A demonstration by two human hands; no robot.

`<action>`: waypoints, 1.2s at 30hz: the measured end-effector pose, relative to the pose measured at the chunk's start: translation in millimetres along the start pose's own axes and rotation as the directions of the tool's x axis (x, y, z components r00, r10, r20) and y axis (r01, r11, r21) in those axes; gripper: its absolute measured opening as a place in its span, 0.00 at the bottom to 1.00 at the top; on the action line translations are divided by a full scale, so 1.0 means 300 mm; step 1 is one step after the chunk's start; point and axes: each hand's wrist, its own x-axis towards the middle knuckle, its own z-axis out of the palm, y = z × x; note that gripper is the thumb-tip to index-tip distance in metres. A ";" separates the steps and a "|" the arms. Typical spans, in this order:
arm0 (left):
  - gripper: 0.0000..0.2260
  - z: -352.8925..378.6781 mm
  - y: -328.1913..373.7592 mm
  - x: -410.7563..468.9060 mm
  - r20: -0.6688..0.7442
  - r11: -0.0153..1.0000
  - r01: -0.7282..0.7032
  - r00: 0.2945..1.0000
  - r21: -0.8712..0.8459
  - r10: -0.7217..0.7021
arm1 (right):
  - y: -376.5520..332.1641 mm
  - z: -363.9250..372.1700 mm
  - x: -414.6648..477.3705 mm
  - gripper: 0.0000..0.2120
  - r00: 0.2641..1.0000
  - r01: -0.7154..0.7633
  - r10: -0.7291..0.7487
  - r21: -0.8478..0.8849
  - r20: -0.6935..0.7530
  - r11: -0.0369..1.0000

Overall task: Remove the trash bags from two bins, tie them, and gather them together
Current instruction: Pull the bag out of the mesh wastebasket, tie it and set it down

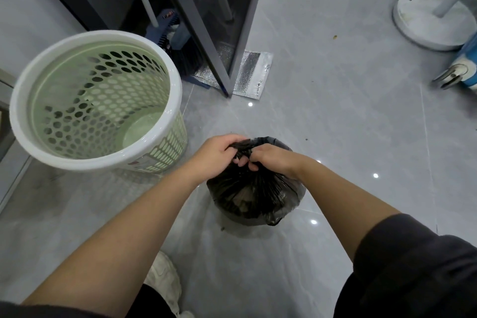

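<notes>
A full black trash bag [254, 195] sits on the grey tiled floor in the middle of the view. Both hands meet at its gathered top. My left hand [219, 156] grips a bunch of the black plastic, fingers curled round it. My right hand [271, 159] pinches the neck of the bag from the right side. To the left stands a pale green perforated bin [165, 72] with a white rim, with no bag in it and its inside bare.
A dark glass door frame [206, 33] stands open behind the bin, with a silver foil pouch [254, 75] on the floor at its foot. A white round fan base [433, 20] and a blue wheeled item [464, 70] are at the right. My white shoe [165, 279] is at the bottom.
</notes>
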 end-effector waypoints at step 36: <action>0.10 -0.152 0.090 0.008 0.159 0.684 -0.124 0.987 0.719 0.012 | 0.004 0.016 -0.004 0.10 0.767 -0.091 -0.508 -0.850 -0.392 0.518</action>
